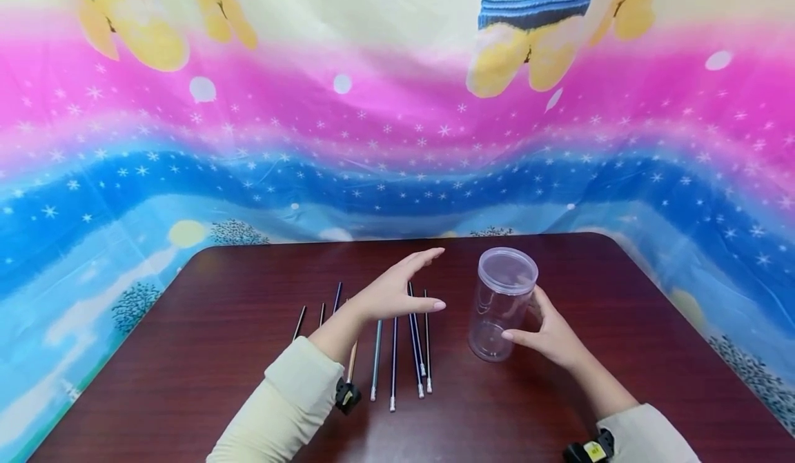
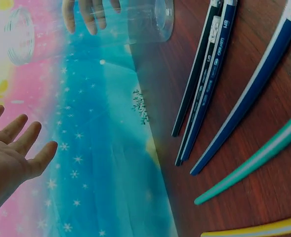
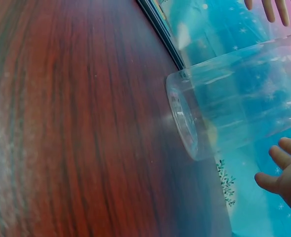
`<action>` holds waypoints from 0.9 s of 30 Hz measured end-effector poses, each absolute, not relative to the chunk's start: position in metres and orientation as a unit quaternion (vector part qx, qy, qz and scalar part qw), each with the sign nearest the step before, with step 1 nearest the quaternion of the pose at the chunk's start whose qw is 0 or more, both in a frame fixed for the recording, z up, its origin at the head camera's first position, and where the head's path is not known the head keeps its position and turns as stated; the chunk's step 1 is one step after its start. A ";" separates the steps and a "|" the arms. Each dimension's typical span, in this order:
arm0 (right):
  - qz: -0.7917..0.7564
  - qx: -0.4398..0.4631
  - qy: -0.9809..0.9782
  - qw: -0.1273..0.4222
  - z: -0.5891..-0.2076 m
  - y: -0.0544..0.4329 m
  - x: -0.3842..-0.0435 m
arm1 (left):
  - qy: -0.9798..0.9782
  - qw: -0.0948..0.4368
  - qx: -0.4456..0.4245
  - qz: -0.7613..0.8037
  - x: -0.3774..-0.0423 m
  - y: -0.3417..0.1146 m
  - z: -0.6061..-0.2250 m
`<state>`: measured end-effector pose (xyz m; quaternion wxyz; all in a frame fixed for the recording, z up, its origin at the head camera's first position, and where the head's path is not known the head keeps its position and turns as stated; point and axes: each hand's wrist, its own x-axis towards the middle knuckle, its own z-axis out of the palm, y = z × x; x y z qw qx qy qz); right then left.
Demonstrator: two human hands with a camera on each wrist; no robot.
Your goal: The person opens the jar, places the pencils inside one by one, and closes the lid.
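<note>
From my end of the feed, I have the clear plastic jar (image 1: 487,311) standing upright on the dark red-brown table (image 1: 155,359), right of the pencils (image 1: 394,359). The right hand (image 1: 555,335) is set at its right side, thumb toward me and fingers round the far side; I take that as a way of bracketing a smooth round wall from two sides. Its fingers are loosely spread, not clenched, and the right wrist view shows fingertips just outside the wall; through so much clear plastic I can't tell whether the thumb touches.

The left hand (image 1: 385,294) hovers above the pencils with fingers stretched, thumb apart and nothing in its grasp. I'd guess it is held high so the sleeve and wrist stay off them.

The pencils lie roughly lengthwise, eraser ends toward the person, spaced probably so each can be told apart; those at the right lie closer together.

As for looks, the jar is a tall see-through cylinder with a ringed collar at the top, and nothing shows inside. Among the pencils I pick out a teal pencil (image 1: 377,363), a yellow pencil (image 2: 264,229) and a dark blue HB pencil (image 2: 210,74) with pale lettering. A patterned cloth backdrop (image 1: 373,118) hangs behind.
</note>
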<state>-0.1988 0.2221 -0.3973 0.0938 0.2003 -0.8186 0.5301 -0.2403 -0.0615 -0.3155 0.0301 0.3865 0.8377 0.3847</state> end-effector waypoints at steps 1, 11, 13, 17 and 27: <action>0.528 0.202 -0.819 0.097 -0.398 0.221 -0.199 | 0.835 0.032 0.388 0.389 -0.241 -0.060 -0.316; 0.532 0.197 -0.817 0.101 -0.398 0.216 -0.200 | 0.805 0.043 0.416 0.421 -0.250 -0.045 -0.315; 0.538 0.199 -0.813 0.101 -0.399 0.215 -0.200 | 0.805 0.053 0.412 0.424 -0.242 -0.042 -0.305; 0.549 0.201 -0.805 0.101 -0.400 0.214 -0.201 | 0.805 0.068 0.410 0.422 -0.228 -0.035 -0.286; 0.564 0.194 -0.799 0.081 -0.398 0.211 -0.201 | 0.793 0.078 0.427 0.428 -0.244 -0.019 -0.291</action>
